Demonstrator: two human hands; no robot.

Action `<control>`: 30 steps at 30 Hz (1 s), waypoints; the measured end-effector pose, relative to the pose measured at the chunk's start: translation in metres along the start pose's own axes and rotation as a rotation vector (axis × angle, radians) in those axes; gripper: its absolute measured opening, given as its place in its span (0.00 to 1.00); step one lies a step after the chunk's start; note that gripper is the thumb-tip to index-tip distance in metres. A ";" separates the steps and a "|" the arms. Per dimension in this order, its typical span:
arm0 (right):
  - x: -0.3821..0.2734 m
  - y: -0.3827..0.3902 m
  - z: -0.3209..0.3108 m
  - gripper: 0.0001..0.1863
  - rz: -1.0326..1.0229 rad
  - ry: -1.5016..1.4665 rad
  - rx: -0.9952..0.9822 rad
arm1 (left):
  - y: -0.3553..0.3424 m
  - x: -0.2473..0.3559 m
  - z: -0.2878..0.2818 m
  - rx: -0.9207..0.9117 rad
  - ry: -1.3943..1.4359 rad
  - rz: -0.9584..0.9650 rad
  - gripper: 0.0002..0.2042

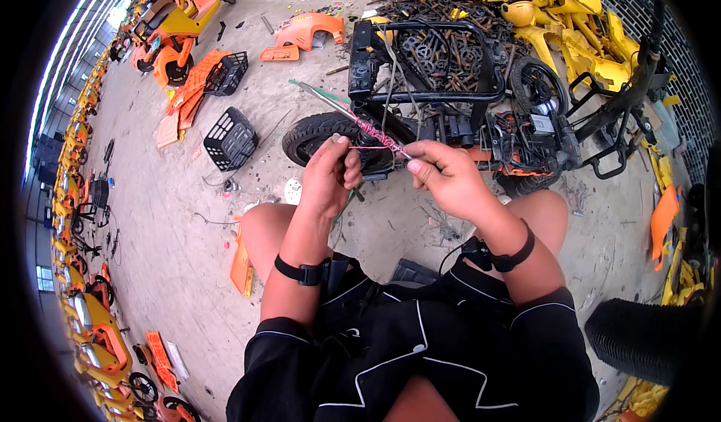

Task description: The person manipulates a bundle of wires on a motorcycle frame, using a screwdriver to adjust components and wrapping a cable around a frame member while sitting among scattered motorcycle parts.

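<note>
A thin pink string [372,148] runs taut from the pinched fingers of my left hand [327,168] toward my right hand [448,179]. More of this string is wound in loops around a slim silver rod or bundle of rods [334,102], slanting up to the left. My right thumb and fingers grip its near end; whether they also press on the string cannot be seen. Just beyond my hands stands a stripped scooter frame [432,27], black, with a tyre [300,135] at its left end. Part of that tyre is behind my left hand.
Two black plastic baskets [230,138] and orange panels [194,84] lie on the concrete at left. Behind the frame are heaped rusty metal parts [451,57] and yellow body panels [601,65]. Black ribbed material [635,339] is at lower right. Scooters [101,339] line the left side.
</note>
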State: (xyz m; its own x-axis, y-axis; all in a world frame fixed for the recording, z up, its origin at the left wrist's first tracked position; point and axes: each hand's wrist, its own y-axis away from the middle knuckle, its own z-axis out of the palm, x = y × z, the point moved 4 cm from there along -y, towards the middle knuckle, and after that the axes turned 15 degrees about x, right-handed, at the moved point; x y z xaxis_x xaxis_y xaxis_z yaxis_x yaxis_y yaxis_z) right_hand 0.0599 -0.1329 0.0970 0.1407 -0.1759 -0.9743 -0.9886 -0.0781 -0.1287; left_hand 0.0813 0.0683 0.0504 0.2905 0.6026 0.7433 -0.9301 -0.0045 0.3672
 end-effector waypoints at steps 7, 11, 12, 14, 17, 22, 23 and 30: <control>-0.014 0.007 0.006 0.07 -0.164 0.025 -0.085 | 0.002 -0.001 0.008 -0.052 -0.024 -0.023 0.07; -0.006 0.005 0.006 0.09 -0.268 0.028 -0.055 | 0.000 -0.002 0.004 -0.044 -0.011 -0.025 0.07; -0.005 0.005 0.005 0.09 -0.259 0.057 -0.058 | 0.000 -0.002 0.003 -0.034 -0.003 -0.024 0.07; -0.006 0.003 0.003 0.09 -0.243 0.112 -0.068 | -0.001 0.000 0.000 -0.028 0.009 -0.011 0.07; 0.006 -0.002 -0.001 0.08 -0.217 0.229 0.068 | -0.005 0.001 -0.003 -0.028 0.015 0.018 0.07; 0.014 -0.010 -0.005 0.08 -0.188 0.308 0.079 | 0.001 0.000 0.003 -0.009 0.003 -0.023 0.07; 0.011 -0.008 -0.003 0.07 -0.083 0.232 0.049 | 0.001 0.000 0.003 0.001 0.006 -0.038 0.07; 0.000 -0.004 0.006 0.08 -0.196 0.174 -0.014 | 0.002 0.001 -0.001 -0.021 0.017 -0.039 0.06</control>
State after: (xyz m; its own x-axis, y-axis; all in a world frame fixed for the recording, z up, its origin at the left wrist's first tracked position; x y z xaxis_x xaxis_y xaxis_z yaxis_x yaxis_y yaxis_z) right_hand 0.0634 -0.1270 0.0966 0.3381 -0.3220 -0.8843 -0.9408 -0.1410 -0.3083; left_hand 0.0793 0.0696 0.0514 0.3227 0.6153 0.7192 -0.9229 0.0361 0.3833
